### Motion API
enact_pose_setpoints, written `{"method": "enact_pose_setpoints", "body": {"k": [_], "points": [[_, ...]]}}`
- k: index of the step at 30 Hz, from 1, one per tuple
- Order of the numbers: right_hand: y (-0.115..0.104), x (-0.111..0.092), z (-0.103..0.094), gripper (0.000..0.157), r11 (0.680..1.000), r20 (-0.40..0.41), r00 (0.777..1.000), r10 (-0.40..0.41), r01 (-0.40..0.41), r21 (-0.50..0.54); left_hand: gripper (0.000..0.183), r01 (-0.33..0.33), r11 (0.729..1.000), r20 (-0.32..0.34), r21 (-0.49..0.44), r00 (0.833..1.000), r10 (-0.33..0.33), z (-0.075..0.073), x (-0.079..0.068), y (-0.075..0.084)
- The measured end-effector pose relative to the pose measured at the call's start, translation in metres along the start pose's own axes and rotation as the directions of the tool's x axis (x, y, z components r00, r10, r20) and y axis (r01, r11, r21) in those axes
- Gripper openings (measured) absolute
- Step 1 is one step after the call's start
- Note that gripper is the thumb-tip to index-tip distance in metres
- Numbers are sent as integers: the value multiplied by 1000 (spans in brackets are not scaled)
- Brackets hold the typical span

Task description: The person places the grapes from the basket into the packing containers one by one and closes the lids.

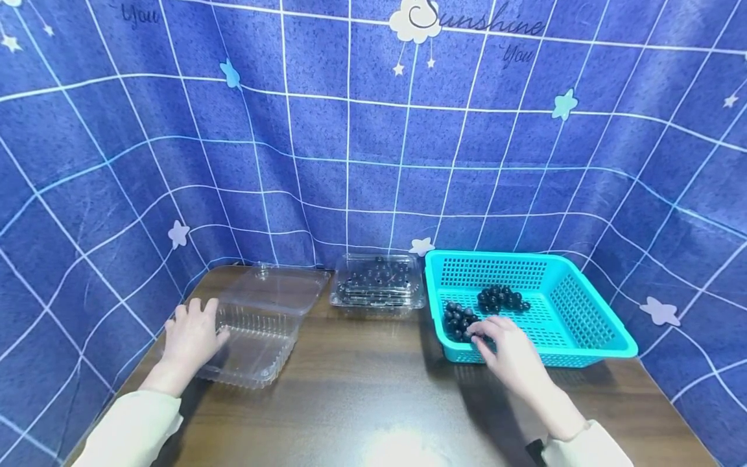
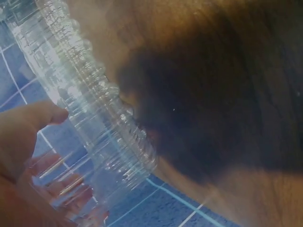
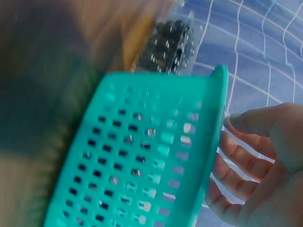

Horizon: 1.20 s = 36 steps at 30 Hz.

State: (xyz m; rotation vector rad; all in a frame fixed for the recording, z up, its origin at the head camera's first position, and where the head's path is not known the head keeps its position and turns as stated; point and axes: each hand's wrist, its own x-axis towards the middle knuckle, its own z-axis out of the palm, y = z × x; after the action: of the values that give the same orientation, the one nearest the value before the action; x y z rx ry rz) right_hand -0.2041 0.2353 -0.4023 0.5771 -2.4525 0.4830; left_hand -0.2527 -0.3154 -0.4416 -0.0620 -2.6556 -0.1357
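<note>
In the head view, my left hand is at the left side of a clear plastic clamshell box, its lid laid back and its inside bare. The left wrist view shows the thumb by the rim and the other fingers blurred through the clear wall. My right hand reaches over the near side of a turquoise basket, curled fingers and thumb on a bunch of dark grapes. A second bunch of grapes lies deeper in the basket. In the right wrist view, the basket's rim hides the fingertips.
A shut clear box of dark grapes stands at the back, between the open box and the basket. All stand on a brown wooden table. Blue curtain cloth with white lines hangs behind and at both sides.
</note>
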Motion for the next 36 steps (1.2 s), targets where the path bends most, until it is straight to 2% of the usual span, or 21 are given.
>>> {"method": "enact_pose_setpoints", "body": {"k": [5,13,18,24,27,30,33,36], "points": [[15,12,-7,21,999,46,998,45,-45,-13,61,44,998,-13,-37,999,-44,0,-3,1],[41,31,-9,31,999,107,994,32,-28,-42,57,106,990,0,-91,994,-106,-1,-4,0],[53,37,-7,39,999,162,987,9,-3,-36,57,159,974,33,-159,987,-156,0,-7,-5],[58,42,-2,51,1000,281,959,17,-10,-26,51,173,960,60,-219,985,-164,-1,-7,-9],[59,43,2,57,1000,341,940,15,-12,-13,46,202,950,121,-239,977,-178,-3,-7,-13],[60,45,8,64,1000,401,916,20,-24,6,43,248,934,207,-255,958,-198,-5,-7,-17],[61,47,15,70,999,468,883,35,-48,16,42,308,907,290,-289,931,-223,-7,-8,-21],[62,49,20,73,998,516,856,34,-55,25,44,394,821,396,-412,889,-229,-9,-10,-23]]}}
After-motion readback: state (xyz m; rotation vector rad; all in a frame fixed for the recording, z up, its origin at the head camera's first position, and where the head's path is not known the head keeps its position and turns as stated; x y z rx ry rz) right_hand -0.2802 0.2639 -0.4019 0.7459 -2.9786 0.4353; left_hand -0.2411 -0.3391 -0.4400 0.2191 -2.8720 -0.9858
